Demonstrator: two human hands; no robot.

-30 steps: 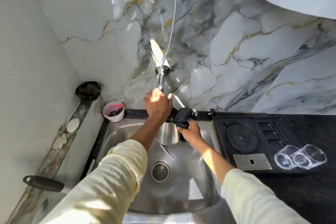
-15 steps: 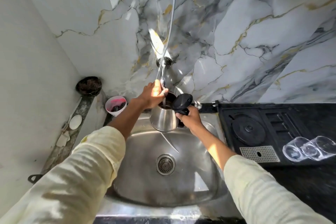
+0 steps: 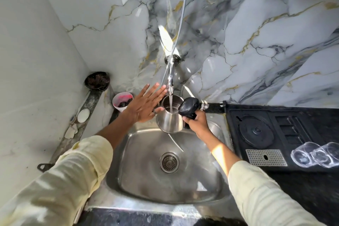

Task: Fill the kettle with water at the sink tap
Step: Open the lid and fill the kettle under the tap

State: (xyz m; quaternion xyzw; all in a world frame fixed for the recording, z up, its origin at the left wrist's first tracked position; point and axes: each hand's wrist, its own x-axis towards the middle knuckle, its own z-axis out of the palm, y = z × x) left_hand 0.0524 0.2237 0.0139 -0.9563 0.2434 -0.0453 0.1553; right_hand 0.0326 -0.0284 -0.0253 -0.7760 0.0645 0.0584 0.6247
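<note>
Fingers of left hand spread flat, free of tap. Right hand wrapped round handle, holding kettle lid-open over sink back edge, catching the stream.

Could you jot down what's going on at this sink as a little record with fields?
Kettle: steel kettle held over the sink, lid flipped open
Tap: running, water stream falling into the kettle
Right hand: gripping the kettle's handle
Left hand: open, fingers spread, beside the tap, holding nothing
Counter: kettle base and two glasses, right of the sink
</note>
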